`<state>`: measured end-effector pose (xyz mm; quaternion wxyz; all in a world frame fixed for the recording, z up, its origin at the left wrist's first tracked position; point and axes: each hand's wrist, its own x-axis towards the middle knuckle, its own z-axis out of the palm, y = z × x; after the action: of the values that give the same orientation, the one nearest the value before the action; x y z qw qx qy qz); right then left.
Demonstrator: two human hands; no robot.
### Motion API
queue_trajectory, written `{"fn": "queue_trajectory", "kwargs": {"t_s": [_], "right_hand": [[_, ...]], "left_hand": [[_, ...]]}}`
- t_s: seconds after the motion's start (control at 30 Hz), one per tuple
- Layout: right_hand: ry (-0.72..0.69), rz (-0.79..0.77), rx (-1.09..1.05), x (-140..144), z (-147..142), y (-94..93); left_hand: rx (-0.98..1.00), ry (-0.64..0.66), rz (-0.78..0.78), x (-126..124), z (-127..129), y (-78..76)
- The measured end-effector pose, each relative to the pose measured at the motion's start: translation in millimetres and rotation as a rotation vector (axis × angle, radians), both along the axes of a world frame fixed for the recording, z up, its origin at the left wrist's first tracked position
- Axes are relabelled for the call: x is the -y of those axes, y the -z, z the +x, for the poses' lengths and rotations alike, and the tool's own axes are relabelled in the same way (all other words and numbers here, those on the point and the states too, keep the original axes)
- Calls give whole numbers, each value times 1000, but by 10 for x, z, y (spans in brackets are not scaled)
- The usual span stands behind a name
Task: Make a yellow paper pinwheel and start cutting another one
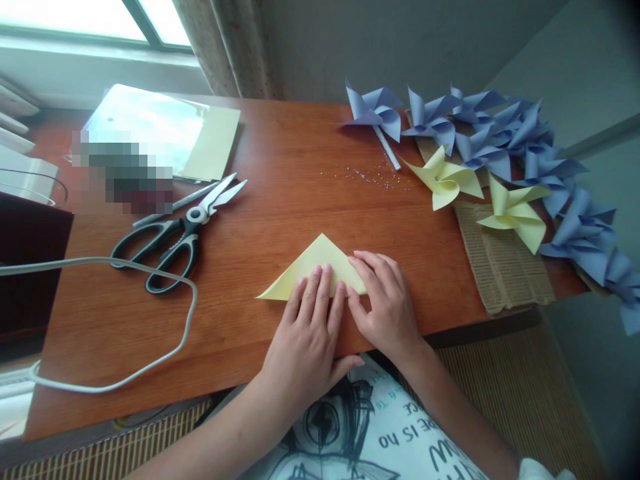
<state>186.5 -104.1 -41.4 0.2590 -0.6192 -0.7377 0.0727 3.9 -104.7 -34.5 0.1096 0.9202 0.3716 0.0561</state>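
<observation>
A sheet of yellow paper [325,253], folded into a triangle, lies on the table near its front edge with its point away from me. My left hand [305,333] rests on the paper's lower middle, fingers stretched out and pressing flat along the fold. At the right corner, my right hand [387,300] has its thumb and curled fingers closed around the paper's edge. Part of the fold is hidden under the fingers.
Scissors [193,223] lie on the left with a white cable [187,327] crossing their handles. Behind them are yellow sheets [215,143] under a shiny cover. Blue pinwheels [483,150] and two yellow pinwheels [443,180] sit right, around corrugated cardboard [505,273]. Tiny beads [370,177] are scattered on the wooden table [280,167].
</observation>
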Motion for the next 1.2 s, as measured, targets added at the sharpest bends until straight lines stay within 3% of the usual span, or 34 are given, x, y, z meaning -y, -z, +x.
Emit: {"fn": "queue_trajectory", "kwargs": {"t_s": [0.27,0.43,0.53,0.63,0.73,0.83,0.97,1.2], "right_hand": [[72,2,79,184,308,28],[109,36,-4,211,337,-100],[127,32,-290,183,153,-216],[80,-167,-792,134,-84,-232],[19,-292,-1039,79,-216,-127],[34,-352,-1012,53,-218,-24],[36,-366,-847,55,-192,-20],[27,-340,-715,55,-242,-76]], "left_hand": [[13,-4,-14,-1,8,-1],[48,1,-30,-14,3,-18],[48,7,-41,-19,1,-20],[49,16,-42,-16,0,-14],[57,21,-40,-11,-1,-4],[70,31,-43,-16,-15,0],[68,66,-32,-48,-124,-18],[-70,57,50,-47,-647,-94]]}}
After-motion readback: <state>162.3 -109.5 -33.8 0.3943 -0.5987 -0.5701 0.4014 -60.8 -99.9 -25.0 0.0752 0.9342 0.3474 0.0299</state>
